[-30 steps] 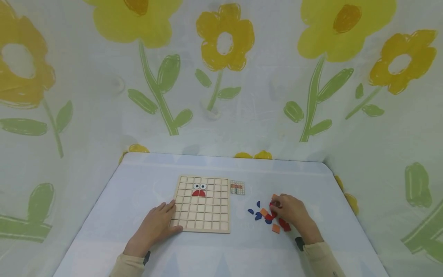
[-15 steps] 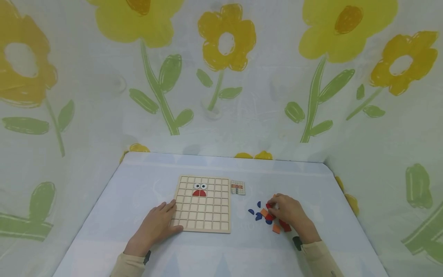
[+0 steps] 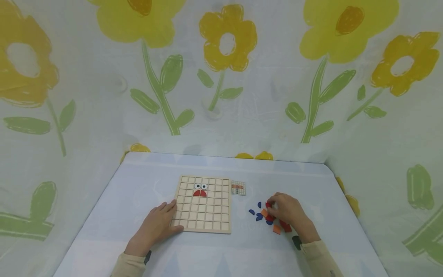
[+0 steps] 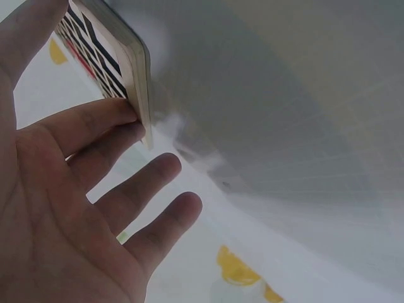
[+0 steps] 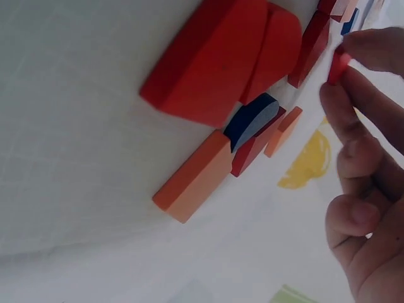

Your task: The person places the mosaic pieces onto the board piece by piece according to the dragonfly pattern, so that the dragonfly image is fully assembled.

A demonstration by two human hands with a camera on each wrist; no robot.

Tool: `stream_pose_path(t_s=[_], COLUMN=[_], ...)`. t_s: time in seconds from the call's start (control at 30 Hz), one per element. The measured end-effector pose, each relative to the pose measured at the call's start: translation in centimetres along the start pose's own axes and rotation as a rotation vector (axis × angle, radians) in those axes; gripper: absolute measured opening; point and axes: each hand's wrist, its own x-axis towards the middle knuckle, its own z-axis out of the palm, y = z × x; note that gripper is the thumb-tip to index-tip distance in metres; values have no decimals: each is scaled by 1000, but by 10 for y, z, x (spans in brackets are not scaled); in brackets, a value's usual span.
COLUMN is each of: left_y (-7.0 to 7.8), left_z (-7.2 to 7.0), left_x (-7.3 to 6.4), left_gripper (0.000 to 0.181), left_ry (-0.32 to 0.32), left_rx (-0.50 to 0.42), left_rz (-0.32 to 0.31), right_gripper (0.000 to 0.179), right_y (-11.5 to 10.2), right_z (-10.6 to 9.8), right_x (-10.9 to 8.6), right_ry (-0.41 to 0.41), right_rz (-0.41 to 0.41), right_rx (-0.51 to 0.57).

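Observation:
A pale wooden grid board (image 3: 216,214) lies on the table, bearing two eye pieces (image 3: 201,186) above two red quarter-round pieces (image 3: 199,193). My left hand (image 3: 157,227) rests at the board's left side, with fingers extended against its edge; the left wrist view shows fingertips touching the board's rim (image 4: 140,82). Over the loose pieces on the right, my right hand (image 3: 288,209) pinches a small red piece (image 5: 339,66) between thumb and fingertips. Its full shape is hidden by the fingers. Beneath and beside this hand lie orange squares (image 3: 277,229), dark blue half-rounds (image 3: 251,212) and red pieces (image 3: 286,227).
A small card (image 3: 238,188) printed with a grid and coloured figure lies just right of the board. The white table (image 3: 207,254) is enclosed by flower-printed cloth (image 3: 259,115) at the back and sides.
My right hand has shifted slightly left among the loose pieces, and a red piece now shows at its fingertips. The left hand and board have stayed in place; the view has drifted slightly.

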Motion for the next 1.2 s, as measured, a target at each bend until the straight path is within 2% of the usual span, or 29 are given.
stream_pose_path(t_s=[0.47,0.77,1.0,1.2], left_y=[0,-1,0,1], left_z=[2,1,1,0], left_x=[0,0,0,1], left_gripper=[86,85,86,87], left_ry=[-19,-11,-29,-38], left_rx=[-17,-13,-11,-14], left_rz=[-16,-12,-23,-24], right_gripper=[28,22,18,22], right_y=[-8,-17,-41,-74], right_z=[-2,-3,-4,-3], right_x=[8,12,23,35], right_ry=[44,111,188,305], right_rz=[2,-67,-212,-463], right_rx=[89,107,123,160])
